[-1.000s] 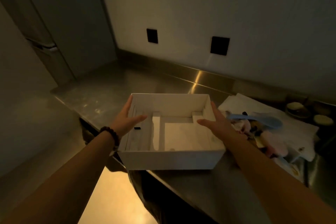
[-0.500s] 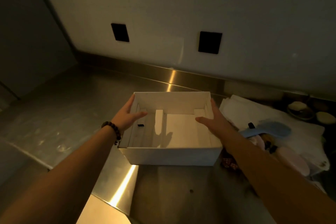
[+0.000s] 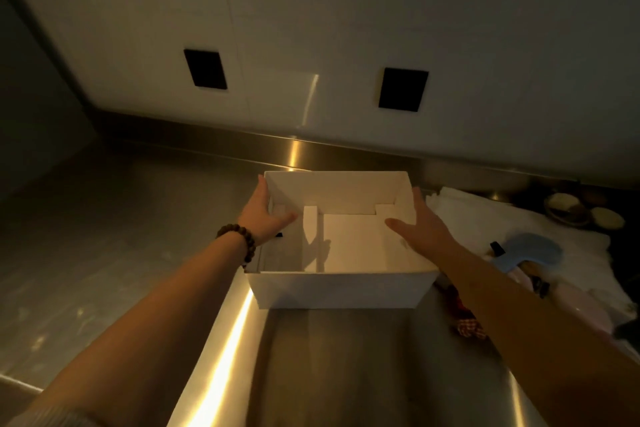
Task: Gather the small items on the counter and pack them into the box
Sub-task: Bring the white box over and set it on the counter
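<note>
A white open box (image 3: 339, 291) with inner cardboard dividers sits on the steel counter (image 3: 138, 236). My left hand (image 3: 263, 215), with a bead bracelet at the wrist, holds the box's left wall, thumb inside and fingers outside. My right hand (image 3: 420, 230) holds the right wall the same way. A tiny black piece (image 3: 278, 235) lies inside the box near the left wall. To the right of the box lie small items: a blue flat piece (image 3: 533, 250), a pink item (image 3: 575, 308) and a red checked item (image 3: 467, 326), partly hidden by my right arm.
A white cloth (image 3: 485, 215) lies under the small items at the right. Small round dishes (image 3: 568, 206) stand at the far right by the backsplash. Two black wall plates (image 3: 205, 69) (image 3: 402, 89) sit on the wall behind. The counter's front edge runs at lower left.
Both hands have carried the box from over the counter's edge further in onto the counter, toward the wall. The grip on the two side walls is unchanged.
</note>
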